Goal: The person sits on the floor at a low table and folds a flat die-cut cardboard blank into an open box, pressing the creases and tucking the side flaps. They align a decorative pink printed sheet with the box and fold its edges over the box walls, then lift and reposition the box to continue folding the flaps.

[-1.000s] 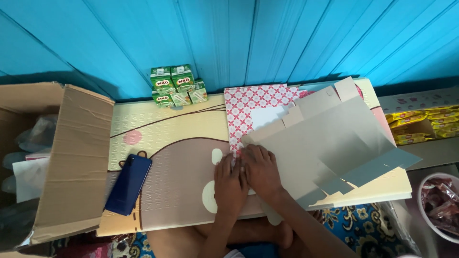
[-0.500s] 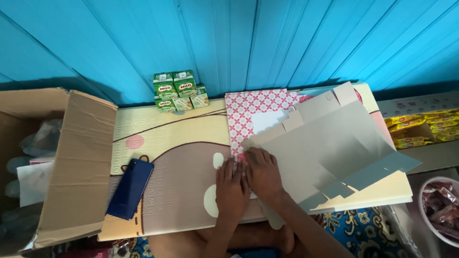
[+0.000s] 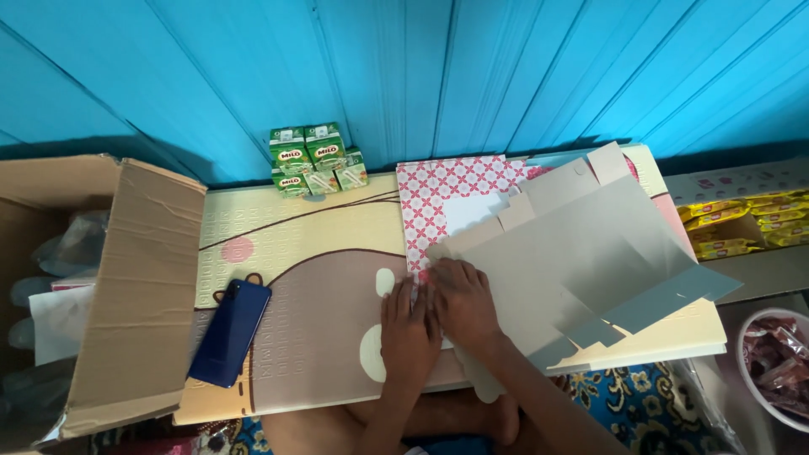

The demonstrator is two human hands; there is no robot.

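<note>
My left hand [image 3: 408,324] and my right hand [image 3: 462,303] press flat, side by side, on the near left corner of a grey flattened cardboard box blank [image 3: 581,253]. The blank lies on a low table [image 3: 295,253] with a cream and brown cartoon top. Under its far edge shows a sheet with a red and white pattern [image 3: 447,190]. Both hands have their fingers together, pushing down on a fold of the blank. Neither hand grips anything.
A dark blue phone [image 3: 230,331] lies on the table to the left. Small green drink cartons [image 3: 313,158] stand against the blue wall. A big open cardboard box [image 3: 135,286] sits left. Yellow packets [image 3: 742,221] and a bowl of wrapped snacks [image 3: 779,362] are right.
My hands stay pressed on the blank's corner. The view has shifted slightly; nothing else has moved.
</note>
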